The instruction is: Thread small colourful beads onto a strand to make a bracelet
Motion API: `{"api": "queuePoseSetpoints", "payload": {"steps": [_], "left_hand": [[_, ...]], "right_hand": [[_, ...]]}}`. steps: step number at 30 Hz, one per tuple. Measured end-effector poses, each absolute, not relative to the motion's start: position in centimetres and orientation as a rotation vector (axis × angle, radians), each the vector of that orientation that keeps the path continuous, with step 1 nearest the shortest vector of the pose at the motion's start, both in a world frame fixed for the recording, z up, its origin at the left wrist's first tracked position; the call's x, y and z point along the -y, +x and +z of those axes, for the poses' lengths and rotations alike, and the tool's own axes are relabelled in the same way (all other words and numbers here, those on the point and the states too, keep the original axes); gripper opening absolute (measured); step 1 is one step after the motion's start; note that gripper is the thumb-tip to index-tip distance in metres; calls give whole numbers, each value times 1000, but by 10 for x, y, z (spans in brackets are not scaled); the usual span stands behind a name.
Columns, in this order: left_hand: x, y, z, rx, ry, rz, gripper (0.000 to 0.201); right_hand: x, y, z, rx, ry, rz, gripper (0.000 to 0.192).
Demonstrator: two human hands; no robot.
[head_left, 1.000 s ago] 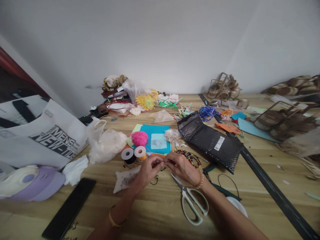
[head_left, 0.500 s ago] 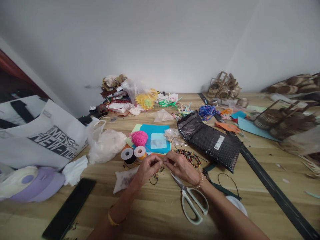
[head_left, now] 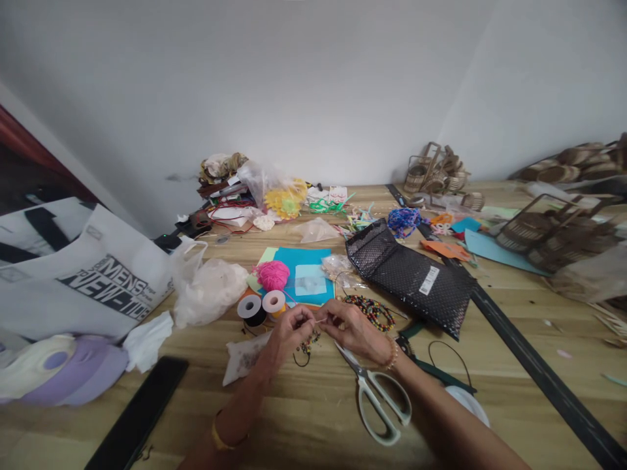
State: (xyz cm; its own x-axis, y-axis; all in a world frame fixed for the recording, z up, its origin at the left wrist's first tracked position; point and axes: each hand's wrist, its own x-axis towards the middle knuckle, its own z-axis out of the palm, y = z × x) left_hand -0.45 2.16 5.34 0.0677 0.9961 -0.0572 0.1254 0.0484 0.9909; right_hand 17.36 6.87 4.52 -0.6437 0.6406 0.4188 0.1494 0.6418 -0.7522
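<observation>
My left hand (head_left: 289, 333) and my right hand (head_left: 355, 329) meet over the wooden table (head_left: 313, 418), fingertips pinched together on a thin thread. A short strand of coloured beads (head_left: 308, 343) hangs from that thread below the fingers. White-handled scissors (head_left: 377, 395) lie just under my right wrist. A loop of coloured beads (head_left: 375, 310) lies beyond my right hand. Two thread spools (head_left: 262, 305) stand beyond my left hand, and a small clear bag of beads (head_left: 242, 356) lies beside my left wrist.
A pink yarn ball (head_left: 272, 274) sits on blue felt sheets (head_left: 306, 277). A black mesh pouch (head_left: 411, 277) lies right of them, a long black ruler (head_left: 529, 369) beyond it. A white tote bag (head_left: 88, 287), plastic bag (head_left: 208, 287), a black phone (head_left: 140, 414) are at left. Woven baskets (head_left: 548, 235) stand at right.
The hands stay pinched together on the thread with only small finger movements. The view has tilted slightly, so everything sits a little lower in the picture.
</observation>
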Motion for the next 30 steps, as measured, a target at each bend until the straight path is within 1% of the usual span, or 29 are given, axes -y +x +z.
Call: {"api": "queuePoseSetpoints", "payload": {"steps": [2,5,7,13,18,22,30], "left_hand": [[-22,-4,54,-1288,1279,1071,22],[-22,-4,55,-1306,1254,1098,20],[-22,-3,56,-1320,1239,1123,19],[-20,-1,54,-1326,1247,1158,18],[-19,2,55,-1344,1254,1232,15],[-18,3,57,-1347,1272,1255,14],[-20,2,49,-1322,1244,1263,17]], "right_hand": [[-68,174,48,2142,-620,912,6],[-65,174,54,2119,-648,809,14],[-63,173,58,2114,-657,752,12],[-57,169,60,2092,-617,765,4],[-54,165,56,2102,-681,665,10],[-54,163,49,2097,-725,692,7],[-53,159,44,2014,-699,753,14]]}}
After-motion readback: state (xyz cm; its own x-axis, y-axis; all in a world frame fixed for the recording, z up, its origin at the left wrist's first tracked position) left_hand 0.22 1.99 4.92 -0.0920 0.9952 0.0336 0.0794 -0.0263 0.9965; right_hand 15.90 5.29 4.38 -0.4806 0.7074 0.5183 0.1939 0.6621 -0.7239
